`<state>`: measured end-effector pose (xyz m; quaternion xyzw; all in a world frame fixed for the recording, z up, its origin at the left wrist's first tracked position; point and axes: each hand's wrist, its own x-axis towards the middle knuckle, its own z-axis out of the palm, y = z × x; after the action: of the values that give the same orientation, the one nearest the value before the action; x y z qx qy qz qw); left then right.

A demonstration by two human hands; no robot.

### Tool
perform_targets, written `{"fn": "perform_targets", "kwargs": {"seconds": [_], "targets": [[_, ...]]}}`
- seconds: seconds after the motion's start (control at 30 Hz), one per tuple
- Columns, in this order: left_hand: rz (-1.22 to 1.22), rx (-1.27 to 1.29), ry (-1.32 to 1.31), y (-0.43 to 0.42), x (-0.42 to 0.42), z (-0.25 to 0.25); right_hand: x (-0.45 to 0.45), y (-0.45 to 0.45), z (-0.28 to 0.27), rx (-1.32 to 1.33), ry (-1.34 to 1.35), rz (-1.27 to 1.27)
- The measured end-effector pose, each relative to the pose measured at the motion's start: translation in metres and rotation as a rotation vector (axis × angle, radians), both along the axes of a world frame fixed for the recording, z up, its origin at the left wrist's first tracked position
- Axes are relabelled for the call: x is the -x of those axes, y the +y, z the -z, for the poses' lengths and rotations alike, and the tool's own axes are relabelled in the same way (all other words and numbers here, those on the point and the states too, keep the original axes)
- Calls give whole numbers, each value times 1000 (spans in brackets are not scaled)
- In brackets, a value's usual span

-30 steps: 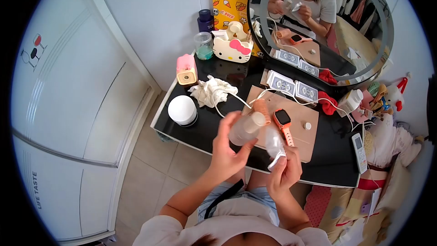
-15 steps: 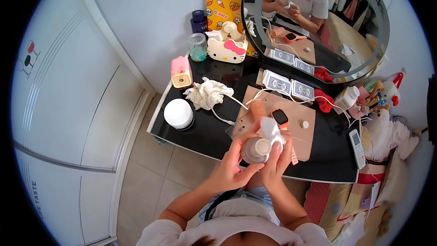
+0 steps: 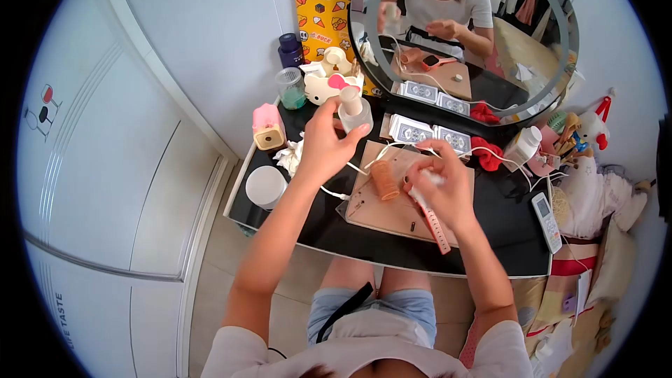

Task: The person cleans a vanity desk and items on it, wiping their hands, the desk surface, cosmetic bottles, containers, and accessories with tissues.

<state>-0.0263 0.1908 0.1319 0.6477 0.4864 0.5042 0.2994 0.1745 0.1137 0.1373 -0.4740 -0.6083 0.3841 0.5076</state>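
A small frosted bottle with a pale cap (image 3: 355, 113) is gripped upright in my left hand (image 3: 325, 143), whose fingers and thumb wrap round it in front of the white cat-face holder (image 3: 323, 89). My right hand (image 3: 448, 189) curls over a crumpled white tissue (image 3: 432, 178) above the desk mat (image 3: 367, 213). Under that hand lies a watch with an orange strap (image 3: 437, 231); its face is hidden. Just left of the fingers is an orange-brown ribbed roll (image 3: 384, 180) on the mat.
A white round jar (image 3: 266, 187), a pink-topped box (image 3: 268, 127) and a crumpled white cloth (image 3: 289, 157) are at the left. Card stacks (image 3: 411, 130) and a white cable lie before the round mirror (image 3: 567, 70). A remote control (image 3: 545, 220) rests at the right edge.
My hands have come apart. The left has carried the bottle up and left toward the back of the desk; the right, with the tissue, has moved up and right over the watch.
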Motion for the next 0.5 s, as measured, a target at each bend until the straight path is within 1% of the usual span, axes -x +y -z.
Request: {"fn": "perform_targets", "kwargs": {"seconds": [0.03,0.07,0.13,0.17,0.2,0.23,0.33,0.43,0.5], "targets": [[29,11,5,17,-4,11,-7,13,-2,-8,-38,-5],[-2,26,132,30,-8,15,-11,20,-1,-16,-76,-9],[-73,56,383,53,-17,21,-16,27,9,-8,-42,-35],[-80,53,439,66,-20,29,-18,29,13,-3,-23,-48],[-86,52,496,78,-22,38,-20,26,17,-79,-84,-57],[-90,49,555,87,-25,44,-21,21,19,-40,-62,-63],[-112,70,638,100,-37,48,-25,7,30,38,20,-69],[-92,112,691,106,-43,48,-33,-4,26,131,40,-47],[-104,118,707,110,-42,52,-39,-1,25,65,3,-17]]}}
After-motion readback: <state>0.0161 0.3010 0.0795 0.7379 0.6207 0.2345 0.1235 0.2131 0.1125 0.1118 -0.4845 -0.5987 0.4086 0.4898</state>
